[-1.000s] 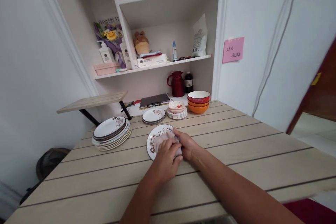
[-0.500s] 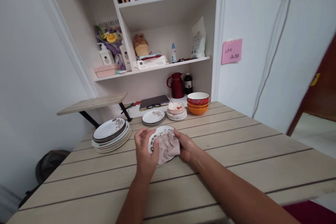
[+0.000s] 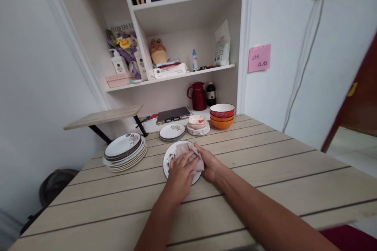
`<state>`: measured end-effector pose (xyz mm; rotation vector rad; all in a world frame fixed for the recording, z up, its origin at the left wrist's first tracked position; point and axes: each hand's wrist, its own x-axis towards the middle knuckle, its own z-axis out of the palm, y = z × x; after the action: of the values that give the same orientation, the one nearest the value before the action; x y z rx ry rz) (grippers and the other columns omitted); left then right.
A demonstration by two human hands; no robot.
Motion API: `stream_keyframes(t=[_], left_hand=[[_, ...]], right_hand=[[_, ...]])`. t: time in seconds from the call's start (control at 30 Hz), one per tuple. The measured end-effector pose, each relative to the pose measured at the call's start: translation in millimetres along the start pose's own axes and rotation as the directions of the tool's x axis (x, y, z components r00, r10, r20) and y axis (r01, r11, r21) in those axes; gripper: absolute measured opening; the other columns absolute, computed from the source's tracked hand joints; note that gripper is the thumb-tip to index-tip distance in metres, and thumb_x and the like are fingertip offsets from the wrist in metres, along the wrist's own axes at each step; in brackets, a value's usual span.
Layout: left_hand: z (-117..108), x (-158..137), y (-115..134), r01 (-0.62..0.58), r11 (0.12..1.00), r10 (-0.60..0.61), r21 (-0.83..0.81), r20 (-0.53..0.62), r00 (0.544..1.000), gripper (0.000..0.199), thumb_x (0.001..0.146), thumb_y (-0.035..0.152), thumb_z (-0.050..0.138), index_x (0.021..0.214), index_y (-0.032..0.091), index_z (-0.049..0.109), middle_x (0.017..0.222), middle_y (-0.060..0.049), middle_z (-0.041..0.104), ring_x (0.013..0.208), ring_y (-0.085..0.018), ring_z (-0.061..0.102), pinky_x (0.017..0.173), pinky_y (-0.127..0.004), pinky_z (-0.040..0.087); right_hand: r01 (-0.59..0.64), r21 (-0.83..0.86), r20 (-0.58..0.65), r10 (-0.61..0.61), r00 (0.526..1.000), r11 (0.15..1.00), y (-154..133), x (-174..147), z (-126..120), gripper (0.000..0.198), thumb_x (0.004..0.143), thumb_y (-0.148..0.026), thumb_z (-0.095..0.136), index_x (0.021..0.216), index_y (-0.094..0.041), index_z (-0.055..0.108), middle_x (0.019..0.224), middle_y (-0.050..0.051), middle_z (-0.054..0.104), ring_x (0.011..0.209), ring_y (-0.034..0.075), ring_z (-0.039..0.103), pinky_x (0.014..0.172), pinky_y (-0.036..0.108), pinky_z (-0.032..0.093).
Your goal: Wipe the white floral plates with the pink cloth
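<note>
A round white plate [image 3: 167, 160] with a brown floral pattern and dark rim lies in front of me on the wooden table. A crumpled pale pink cloth [image 3: 184, 148] covers its right half. My left hand [image 3: 180, 172] is over the plate, its fingers bent onto the cloth and pressing it down. At the plate's right edge, my right hand [image 3: 209, 164] is closed around the rim beside the cloth; some of its fingers are hidden beneath. Behind lie a pair of oval plates [image 3: 172, 131] and small dishes [image 3: 198, 129].
A tall stack of plates [image 3: 125, 157] stands at the left, near a raised wooden stand [image 3: 103, 117]. Red and orange bowls [image 3: 222, 117] are stacked at the back right. A red jug [image 3: 198, 97] and a dark bottle [image 3: 211, 94] stand behind the table.
My left hand has moved from the plate's left rim rightward onto the cloth. The cloth has shifted up and right, baring the plate's left and lower parts. My right hand has barely moved.
</note>
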<state>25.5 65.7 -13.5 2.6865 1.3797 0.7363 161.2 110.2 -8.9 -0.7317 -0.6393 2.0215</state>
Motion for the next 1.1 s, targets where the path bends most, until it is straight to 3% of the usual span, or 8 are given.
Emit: stream_keyframes(t=[0.13, 0.27, 0.4, 0.57, 0.73, 0.87, 1.0, 1.1], left_hand=[[6, 1, -8, 0.198, 0.974, -0.198, 0.111, -0.006, 0.980, 0.058, 0.087, 0.027, 0.050, 0.143, 0.028, 0.033, 0.151, -0.007, 0.032, 0.138, -0.026, 0.027, 0.110, -0.053, 0.020], [0, 0, -16, 0.303, 0.946, -0.296, 0.117, -0.075, 0.952, 0.043, 0.090, 0.034, 0.046, 0.132, 0.024, 0.047, 0.136, -0.010, 0.049, 0.123, -0.028, 0.042, 0.098, -0.047, 0.037], [-5, -1, -10, 0.146, 0.989, -0.144, 0.018, -0.086, 0.986, 0.027, 0.091, 0.032, 0.044, 0.110, 0.020, 0.059, 0.114, -0.009, 0.059, 0.107, -0.024, 0.051, 0.094, -0.042, 0.041], [11, 0, 4, -0.061, 0.989, 0.055, -0.133, -0.046, 0.997, 0.035, 0.091, 0.025, 0.042, 0.125, 0.025, 0.053, 0.133, -0.007, 0.051, 0.125, -0.022, 0.043, 0.104, -0.042, 0.034], [14, 4, -7, 0.248, 0.967, -0.243, 0.062, -0.083, 0.967, 0.047, 0.092, 0.030, 0.040, 0.138, 0.026, 0.040, 0.148, -0.010, 0.035, 0.135, -0.028, 0.032, 0.104, -0.049, 0.031], [-1, 2, -17, 0.456, 0.875, -0.439, 0.164, -0.134, 0.889, 0.041, 0.096, 0.034, 0.031, 0.129, 0.021, 0.050, 0.131, -0.013, 0.052, 0.118, -0.028, 0.048, 0.093, -0.046, 0.040], [-7, -1, 2, 0.333, 0.927, -0.318, 0.173, -0.111, 0.942, 0.040, 0.096, 0.037, 0.027, 0.111, 0.018, 0.059, 0.110, -0.011, 0.060, 0.103, -0.024, 0.054, 0.087, -0.039, 0.044], [-1, 0, 22, 0.121, 0.988, -0.118, 0.093, -0.031, 0.993, 0.036, 0.096, 0.036, 0.030, 0.105, 0.020, 0.060, 0.108, -0.008, 0.060, 0.102, -0.022, 0.054, 0.089, -0.037, 0.043]], right_hand=[[0.026, -0.019, -0.014, -0.026, 1.000, 0.999, 1, 1, -1, 0.052, 0.090, -0.054, 0.041, 0.113, -0.012, 0.062, 0.098, 0.011, 0.073, 0.087, 0.021, 0.069, 0.090, 0.036, 0.048], [0.013, -0.020, -0.060, -0.014, 0.998, 1.000, 0, 0, -1, 0.048, 0.092, -0.052, 0.038, 0.108, -0.014, 0.063, 0.088, 0.008, 0.074, 0.077, 0.021, 0.068, 0.084, 0.039, 0.050], [-0.002, 0.034, -0.053, 0.004, 0.999, 0.999, -2, -1, 1, 0.048, 0.094, -0.050, 0.033, 0.103, -0.013, 0.062, 0.085, 0.008, 0.074, 0.074, 0.020, 0.068, 0.082, 0.037, 0.050], [-0.003, 0.049, 0.022, 0.002, 1.000, 0.999, -4, -2, 0, 0.050, 0.093, -0.052, 0.036, 0.090, -0.009, 0.062, 0.074, 0.010, 0.071, 0.072, 0.020, 0.068, 0.083, 0.034, 0.050], [0.044, 0.036, -0.051, -0.043, 0.998, 0.998, -1, 0, 0, 0.039, 0.092, -0.046, 0.044, 0.100, -0.013, 0.062, 0.080, 0.007, 0.073, 0.071, 0.018, 0.067, 0.081, 0.034, 0.051], [0.043, 0.013, -0.132, -0.041, 0.990, 0.999, 1, 2, 2, 0.031, 0.092, -0.040, 0.046, 0.104, -0.015, 0.060, 0.080, 0.006, 0.073, 0.065, 0.018, 0.066, 0.077, 0.037, 0.052], [0.041, 0.020, -0.146, -0.038, 0.989, 0.999, 0, 1, 3, 0.028, 0.094, -0.036, 0.043, 0.100, -0.014, 0.059, 0.079, 0.006, 0.072, 0.068, 0.017, 0.067, 0.078, 0.035, 0.053], [0.015, 0.013, -0.133, -0.013, 0.991, 1.000, -3, -1, 2, 0.032, 0.093, -0.038, 0.045, 0.093, -0.010, 0.060, 0.076, 0.009, 0.071, 0.070, 0.018, 0.067, 0.078, 0.033, 0.053]])
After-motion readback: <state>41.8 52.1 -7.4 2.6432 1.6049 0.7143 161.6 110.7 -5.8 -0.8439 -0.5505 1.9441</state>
